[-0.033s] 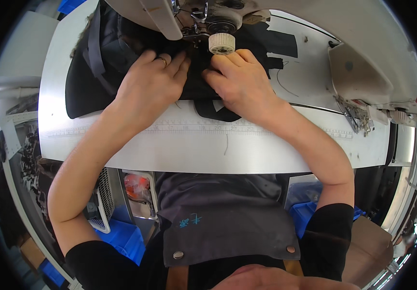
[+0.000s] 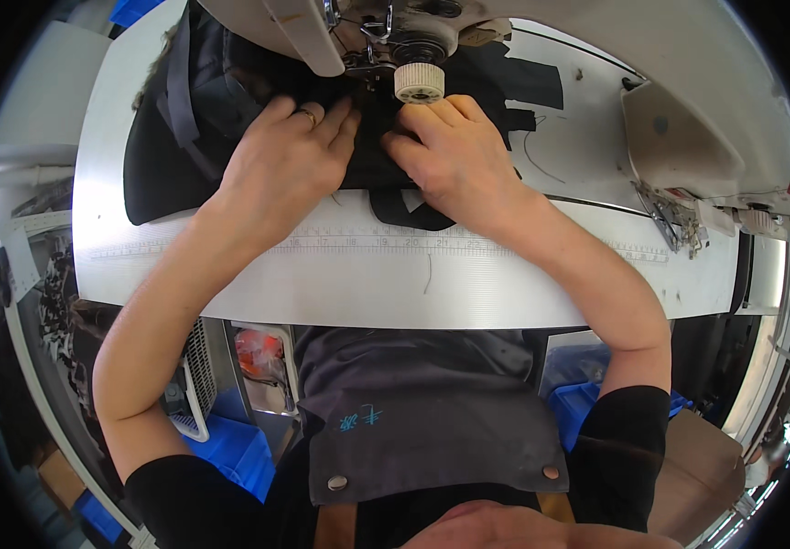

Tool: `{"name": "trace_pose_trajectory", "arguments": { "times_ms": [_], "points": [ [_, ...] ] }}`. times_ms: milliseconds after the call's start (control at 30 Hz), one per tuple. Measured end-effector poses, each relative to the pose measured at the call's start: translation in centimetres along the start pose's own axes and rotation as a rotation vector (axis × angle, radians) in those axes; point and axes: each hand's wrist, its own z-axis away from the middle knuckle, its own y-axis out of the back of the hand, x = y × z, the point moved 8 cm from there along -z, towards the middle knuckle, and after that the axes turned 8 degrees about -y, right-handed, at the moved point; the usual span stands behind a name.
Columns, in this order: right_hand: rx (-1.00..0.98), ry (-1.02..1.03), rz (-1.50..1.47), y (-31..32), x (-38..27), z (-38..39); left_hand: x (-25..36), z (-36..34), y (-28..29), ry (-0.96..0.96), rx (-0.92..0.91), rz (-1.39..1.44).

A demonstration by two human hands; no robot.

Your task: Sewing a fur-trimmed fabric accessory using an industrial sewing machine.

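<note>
Black fabric (image 2: 162, 183) lies bunched on the pale metal sewing table (image 2: 367, 293), with a dark strap along its left part and loose flaps to the right. My left hand (image 2: 281, 169) presses on it left of the presser foot, fingers curled and closed on the cloth, a ring on one finger. My right hand (image 2: 459, 160) is closed on the same fabric just below the white knob (image 2: 420, 84) of the sewing machine (image 2: 551, 23), fingertips partly hidden. A ruler scale runs along the table between my forearms.
The machine's body and small metal fittings (image 2: 674, 224) occupy the right. Below the table are a blue bin (image 2: 230, 457), another blue bin (image 2: 573, 407) and a tray with red bagged items (image 2: 262, 357). Brown cardboard (image 2: 697, 462) sits at lower right.
</note>
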Motion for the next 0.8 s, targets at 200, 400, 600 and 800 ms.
{"name": "trace_pose_trajectory", "arguments": {
  "times_ms": [200,400,600,800],
  "points": [
    [0.068,-0.014,0.058,0.0,-0.3,-0.3,0.3,-0.1,0.2,0.003,0.001,0.003],
    [-0.071,-0.072,0.116,-1.2,0.0,-0.5,0.5,0.0,0.7,-0.042,0.070,-0.019],
    [-0.113,-0.094,0.063,-1.1,0.2,-0.5,-0.5,0.1,0.9,-0.002,0.132,0.137],
    [-0.178,-0.126,0.114,-1.5,0.2,-1.2,-0.8,0.3,0.8,0.020,0.143,0.108]
  ]
}}
